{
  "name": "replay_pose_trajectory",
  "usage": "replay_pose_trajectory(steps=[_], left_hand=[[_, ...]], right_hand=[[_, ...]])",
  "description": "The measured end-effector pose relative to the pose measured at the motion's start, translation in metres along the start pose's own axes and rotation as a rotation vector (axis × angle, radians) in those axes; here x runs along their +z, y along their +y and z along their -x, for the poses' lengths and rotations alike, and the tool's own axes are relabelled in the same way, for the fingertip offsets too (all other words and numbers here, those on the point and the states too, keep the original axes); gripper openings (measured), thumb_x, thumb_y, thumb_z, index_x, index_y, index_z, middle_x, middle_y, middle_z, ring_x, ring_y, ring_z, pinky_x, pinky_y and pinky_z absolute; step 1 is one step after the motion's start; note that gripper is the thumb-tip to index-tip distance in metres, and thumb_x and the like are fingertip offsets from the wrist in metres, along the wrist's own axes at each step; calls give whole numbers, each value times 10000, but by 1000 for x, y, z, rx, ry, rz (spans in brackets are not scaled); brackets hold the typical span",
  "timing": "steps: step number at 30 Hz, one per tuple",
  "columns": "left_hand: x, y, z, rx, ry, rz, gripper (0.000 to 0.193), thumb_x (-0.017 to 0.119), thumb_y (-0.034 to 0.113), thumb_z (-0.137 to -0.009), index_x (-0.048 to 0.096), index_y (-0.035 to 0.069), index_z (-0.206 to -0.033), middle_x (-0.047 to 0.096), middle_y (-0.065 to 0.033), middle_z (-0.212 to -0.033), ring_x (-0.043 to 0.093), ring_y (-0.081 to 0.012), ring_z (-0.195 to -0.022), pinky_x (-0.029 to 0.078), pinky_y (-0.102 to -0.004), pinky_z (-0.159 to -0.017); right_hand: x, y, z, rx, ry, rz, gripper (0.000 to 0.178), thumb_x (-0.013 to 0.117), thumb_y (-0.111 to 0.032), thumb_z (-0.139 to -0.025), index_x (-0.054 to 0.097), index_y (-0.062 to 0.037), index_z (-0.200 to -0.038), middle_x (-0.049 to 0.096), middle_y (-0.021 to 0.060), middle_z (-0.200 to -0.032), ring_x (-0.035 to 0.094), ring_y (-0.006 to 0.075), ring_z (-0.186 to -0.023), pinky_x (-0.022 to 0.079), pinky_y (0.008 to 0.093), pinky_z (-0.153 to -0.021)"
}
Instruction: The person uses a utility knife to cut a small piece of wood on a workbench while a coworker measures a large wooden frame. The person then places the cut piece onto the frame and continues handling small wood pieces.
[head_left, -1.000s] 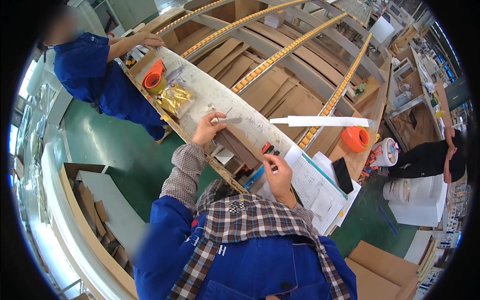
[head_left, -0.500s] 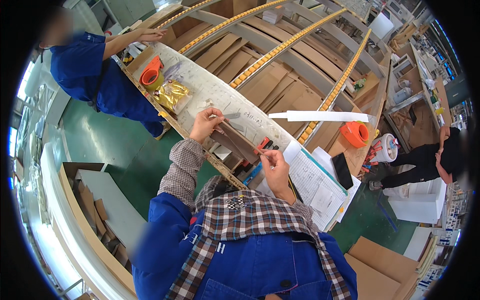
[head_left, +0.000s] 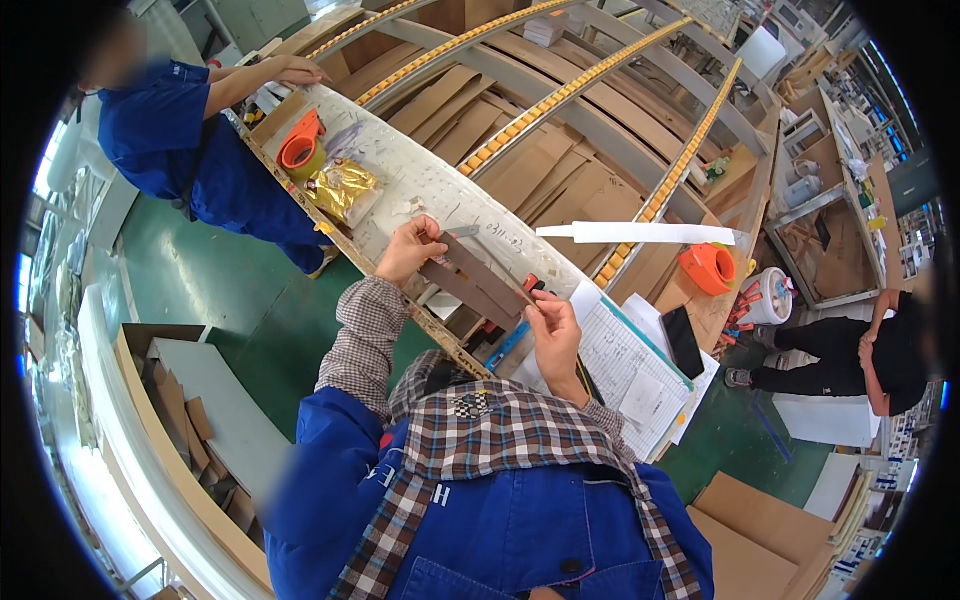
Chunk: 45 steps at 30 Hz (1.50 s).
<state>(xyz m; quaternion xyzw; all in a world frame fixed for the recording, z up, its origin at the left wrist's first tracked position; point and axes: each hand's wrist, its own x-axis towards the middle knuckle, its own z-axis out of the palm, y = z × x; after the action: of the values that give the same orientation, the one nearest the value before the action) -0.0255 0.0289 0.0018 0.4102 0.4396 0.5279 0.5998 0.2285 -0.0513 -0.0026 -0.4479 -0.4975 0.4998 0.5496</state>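
Observation:
Two flat, dark brown strips [head_left: 480, 270] lie side by side between my hands, with a narrow gap along part of their length. I cannot tell whether they are joined. My left hand [head_left: 408, 252] pinches their far left end between thumb and fingers. At the near right end, my right hand [head_left: 555, 335] grips them with its fingertips. They hang above an opening at the bench's near edge, which is partly hidden beneath them. A grey metal blade-like piece [head_left: 462, 231] rests on the bench just beyond my left fingers. A red-and-black tool [head_left: 537, 285] shows past my right fingertips.
Right of my hands lie paper sheets on a clipboard [head_left: 625, 375], a black phone [head_left: 682, 340] and an orange tape dispenser [head_left: 708, 268]. A gold foil bag [head_left: 343, 190] and another dispenser [head_left: 302, 150] sit left. Roller rails [head_left: 570, 95] run beyond. Co-workers stand on both sides.
The brown strips have turned so their broad faces and the gap show more. My right hand has shifted slightly. The person at the right has moved their arms and legs.

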Motion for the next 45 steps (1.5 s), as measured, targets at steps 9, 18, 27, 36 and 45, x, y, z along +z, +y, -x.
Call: replay_pose_trajectory(steps=[9,18,27,36,45], left_hand=[[-10,-8,-2,-65,-105,-21,287,628,-115,-678,478,99,-797,444,39,-771,521,-71,-700,452,-187,-666],[-8,-4,1,-93,-137,-124,284,617,-105,-688,520,87,-873,496,33,-820,505,-71,-757,445,-193,-689],[-10,-4,0,-102,-161,-154,295,605,-77,-689,535,77,-930,534,22,-889,499,-66,-746,441,-202,-684],[1,13,5,-167,-23,-240,214,622,79,-778,567,88,-985,570,47,-894,495,-25,-738,362,-164,-615],[-4,2,3,-154,10,-260,162,586,79,-808,612,51,-966,562,55,-796,474,-26,-701,368,-158,-610]], right_hand=[[-1,-2,-1,-30,-101,-13,171,634,2,-797,504,-1,-909,535,138,-1135,556,170,-1005,485,276,-837],[-2,-7,-1,14,-150,29,135,663,5,-759,545,3,-824,553,117,-1113,583,148,-942,502,268,-805],[-4,-7,-2,2,-107,17,125,643,28,-756,550,12,-838,536,109,-1119,576,161,-968,496,278,-832],[-6,-10,-3,-79,-174,138,83,603,45,-774,560,15,-838,539,104,-1099,567,164,-985,485,275,-839],[-4,-7,1,73,-200,26,148,542,32,-834,578,13,-976,577,83,-1087,575,121,-945,471,236,-810]])
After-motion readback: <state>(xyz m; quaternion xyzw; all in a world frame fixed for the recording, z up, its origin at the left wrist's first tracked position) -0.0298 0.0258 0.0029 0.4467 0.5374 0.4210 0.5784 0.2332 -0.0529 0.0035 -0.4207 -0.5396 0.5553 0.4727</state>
